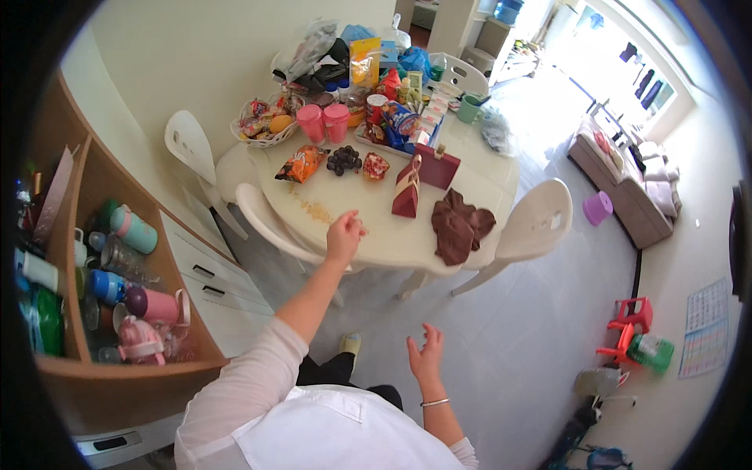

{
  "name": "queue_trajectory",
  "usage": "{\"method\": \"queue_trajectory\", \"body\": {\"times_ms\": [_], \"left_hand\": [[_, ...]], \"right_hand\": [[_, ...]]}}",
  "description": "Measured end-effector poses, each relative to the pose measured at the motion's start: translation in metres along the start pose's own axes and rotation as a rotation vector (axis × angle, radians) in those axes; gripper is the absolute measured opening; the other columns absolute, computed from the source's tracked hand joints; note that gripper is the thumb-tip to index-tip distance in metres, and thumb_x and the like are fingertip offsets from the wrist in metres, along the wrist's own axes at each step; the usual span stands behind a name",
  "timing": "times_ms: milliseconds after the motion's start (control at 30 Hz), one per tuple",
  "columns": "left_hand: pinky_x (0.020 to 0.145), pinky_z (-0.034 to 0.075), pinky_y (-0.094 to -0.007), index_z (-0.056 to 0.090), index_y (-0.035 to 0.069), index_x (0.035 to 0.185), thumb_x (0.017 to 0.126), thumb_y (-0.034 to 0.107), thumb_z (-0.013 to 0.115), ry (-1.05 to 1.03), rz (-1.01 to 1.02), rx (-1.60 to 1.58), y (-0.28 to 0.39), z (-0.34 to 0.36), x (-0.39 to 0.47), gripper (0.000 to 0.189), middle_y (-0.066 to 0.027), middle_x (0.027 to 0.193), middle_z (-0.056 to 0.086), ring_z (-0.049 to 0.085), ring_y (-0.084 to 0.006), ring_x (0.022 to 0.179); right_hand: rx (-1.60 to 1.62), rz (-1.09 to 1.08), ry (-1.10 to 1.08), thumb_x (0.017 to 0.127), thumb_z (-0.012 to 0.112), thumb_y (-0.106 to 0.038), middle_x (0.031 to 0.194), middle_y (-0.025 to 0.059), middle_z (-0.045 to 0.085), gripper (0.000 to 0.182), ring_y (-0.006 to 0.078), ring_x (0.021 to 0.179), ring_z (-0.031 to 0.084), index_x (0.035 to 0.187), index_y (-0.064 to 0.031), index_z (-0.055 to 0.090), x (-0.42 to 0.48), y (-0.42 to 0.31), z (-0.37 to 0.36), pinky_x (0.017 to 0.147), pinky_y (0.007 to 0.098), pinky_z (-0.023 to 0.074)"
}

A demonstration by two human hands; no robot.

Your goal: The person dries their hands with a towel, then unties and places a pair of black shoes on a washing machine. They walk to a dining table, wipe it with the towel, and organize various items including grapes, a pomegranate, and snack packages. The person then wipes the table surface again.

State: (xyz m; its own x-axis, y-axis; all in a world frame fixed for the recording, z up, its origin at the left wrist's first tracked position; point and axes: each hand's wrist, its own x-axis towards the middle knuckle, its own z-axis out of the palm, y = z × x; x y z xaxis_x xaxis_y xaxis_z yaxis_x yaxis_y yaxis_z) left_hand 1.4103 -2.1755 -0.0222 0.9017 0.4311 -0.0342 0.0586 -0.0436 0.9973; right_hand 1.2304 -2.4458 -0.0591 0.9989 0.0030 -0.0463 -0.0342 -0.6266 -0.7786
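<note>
My left hand [345,236] hovers at the near edge of the cream table [364,205], fingers loosely bent, with nothing seen in it. Just beyond it lies a patch of yellowish crumbs [316,210]. Lower down, my right hand [427,355] hangs over the floor, empty, its fingers apart. An orange snack bag [302,164], dark grapes [343,160] and a piece of opened pomegranate [375,166] lie farther back on the table. To the right are a dark red desk calendar or folded card stand [405,194], a matching upright panel [437,166] and a crumpled brown cloth [461,228].
A white fruit basket [267,140], two pink cups [324,123] and piled snack packs crowd the table's back. White chairs [537,217] stand around it. Left is a wooden cabinet [111,176] holding bottles; right, a sofa [623,182], purple bin [597,208] and red stools [634,314].
</note>
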Motion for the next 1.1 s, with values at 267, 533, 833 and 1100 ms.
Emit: {"method": "queue_trajectory", "body": {"times_ms": [267, 533, 833, 1100], "left_hand": [[0.064, 0.053, -0.0340, 0.059, 0.015, 0.124, 0.088, 0.020, 0.060, 0.137, -0.321, 0.428, -0.036, 0.030, 0.166, 0.036, -0.0086, 0.088, 0.069, 0.068, -0.0214, 0.068], [0.068, 0.052, -0.0432, 0.061, 0.022, 0.116, 0.085, 0.031, 0.064, 0.457, -0.341, 0.959, -0.067, 0.060, 0.202, 0.033, -0.0090, 0.092, 0.069, 0.066, -0.0300, 0.085], [0.063, 0.051, -0.0413, 0.068, 0.022, 0.096, 0.082, 0.029, 0.064, 0.606, -0.361, 0.917, -0.072, 0.073, 0.199, 0.016, -0.0064, 0.074, 0.067, 0.066, -0.0275, 0.073], [0.065, 0.051, -0.0387, 0.066, 0.020, 0.109, 0.079, 0.023, 0.067, 0.374, -0.260, 0.752, -0.058, 0.069, 0.166, 0.030, -0.0064, 0.073, 0.066, 0.064, -0.0253, 0.072]], "right_hand": [[-0.287, -0.295, 0.292, 0.078, 0.070, -0.019, 0.142, 0.0239, 0.031, 0.066, 0.0416, 0.129, 0.033, 0.135, -0.0038, 0.041, 0.224, -0.001, -0.024, 0.108, 0.0474, 0.0270], [-0.482, -0.160, 0.096, 0.077, 0.069, -0.027, 0.143, 0.0203, 0.031, 0.074, 0.0395, 0.127, 0.032, 0.139, -0.0080, 0.034, 0.334, 0.016, 0.000, 0.106, 0.0518, 0.0253], [-0.441, -0.350, -0.028, 0.076, 0.069, -0.028, 0.141, 0.0214, 0.032, 0.072, 0.0406, 0.126, 0.032, 0.137, -0.0065, 0.036, 0.353, 0.027, -0.020, 0.104, 0.0518, 0.0268], [-0.394, -0.520, -0.210, 0.061, 0.075, -0.028, 0.126, 0.0163, 0.048, 0.052, 0.0346, 0.114, 0.044, 0.104, -0.0050, 0.057, 0.369, 0.030, -0.054, 0.100, 0.0488, 0.0297]]}}
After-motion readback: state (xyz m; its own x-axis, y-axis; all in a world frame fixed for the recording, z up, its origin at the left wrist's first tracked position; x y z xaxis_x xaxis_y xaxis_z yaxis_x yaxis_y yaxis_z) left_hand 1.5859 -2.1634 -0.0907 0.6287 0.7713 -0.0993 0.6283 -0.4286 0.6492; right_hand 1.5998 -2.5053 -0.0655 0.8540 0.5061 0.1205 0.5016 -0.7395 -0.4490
